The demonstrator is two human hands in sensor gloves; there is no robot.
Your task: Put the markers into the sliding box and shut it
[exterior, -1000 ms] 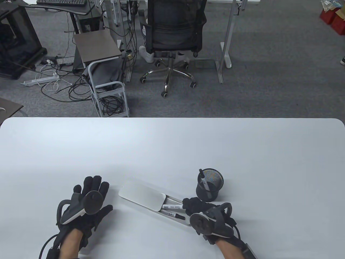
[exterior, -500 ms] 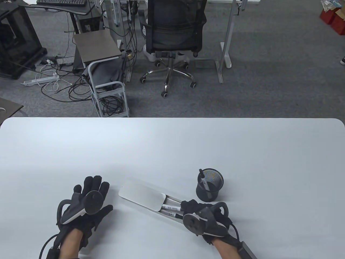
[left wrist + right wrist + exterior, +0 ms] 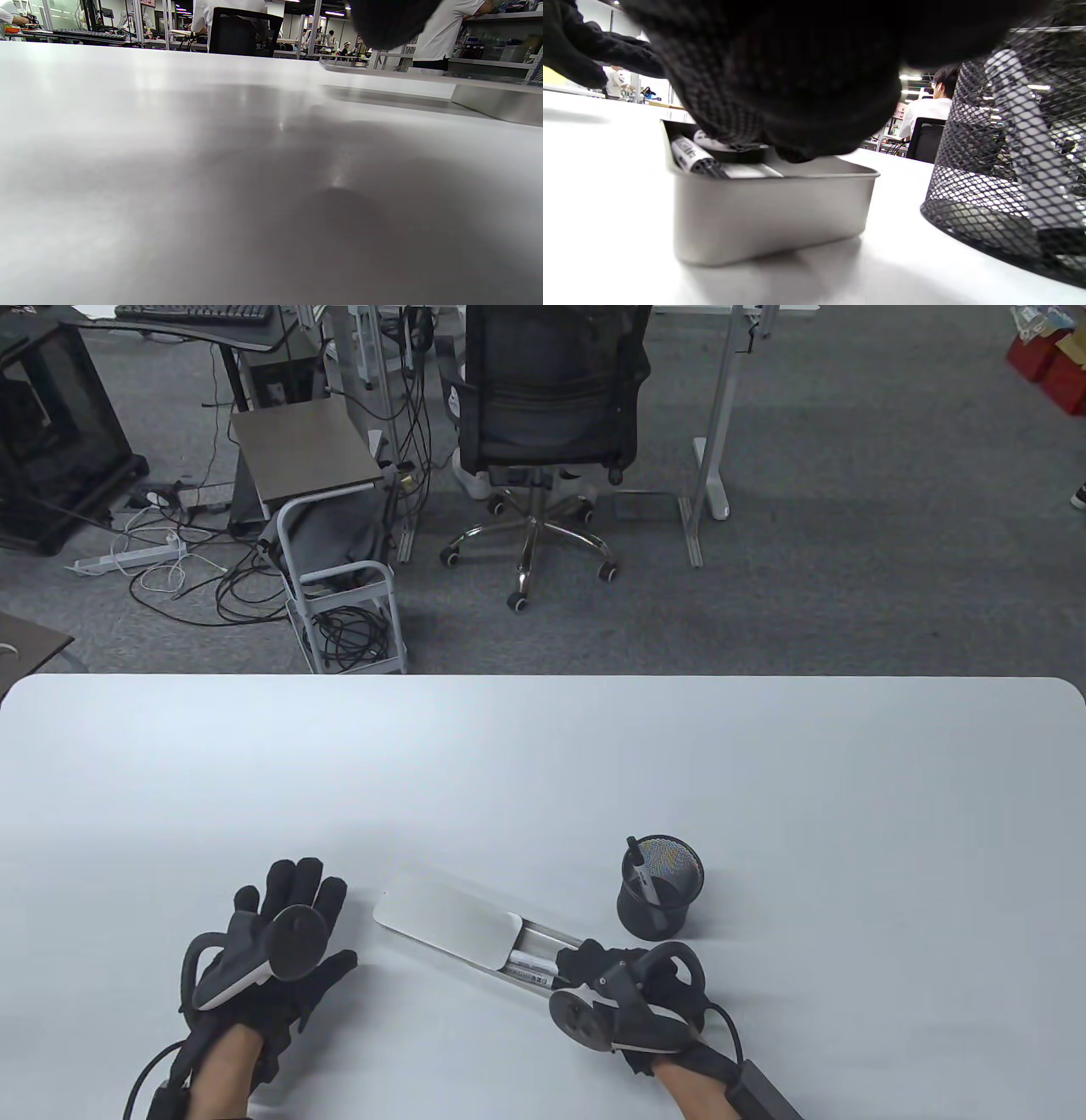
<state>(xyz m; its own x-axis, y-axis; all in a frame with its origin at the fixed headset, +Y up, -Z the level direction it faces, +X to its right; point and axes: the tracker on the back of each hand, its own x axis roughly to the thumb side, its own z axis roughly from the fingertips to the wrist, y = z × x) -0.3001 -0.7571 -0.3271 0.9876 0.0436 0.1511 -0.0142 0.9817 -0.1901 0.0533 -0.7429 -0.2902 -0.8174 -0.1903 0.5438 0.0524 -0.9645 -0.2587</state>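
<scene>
The sliding box (image 3: 543, 937) lies at an angle near the table's front, its white lid (image 3: 450, 923) pushed toward the far left so the near end stands open. Two white markers (image 3: 530, 965) lie in the open part, also seen in the right wrist view as markers (image 3: 689, 156) inside the metal tray (image 3: 772, 212). My right hand (image 3: 585, 963) hangs over the tray's near end, fingers (image 3: 797, 84) curled down around the end of a marker. My left hand (image 3: 293, 912) rests flat on the table left of the box, holding nothing.
A black mesh pen cup (image 3: 660, 886) stands just behind my right hand, with one marker (image 3: 638, 865) upright in it; the cup (image 3: 1005, 169) is close on the right in the wrist view. An office chair (image 3: 543, 415) and a cart stand beyond the table.
My right hand has moved left along the tray toward the lid, covering more of the markers. The lid, the cup and my left hand have stayed put.
</scene>
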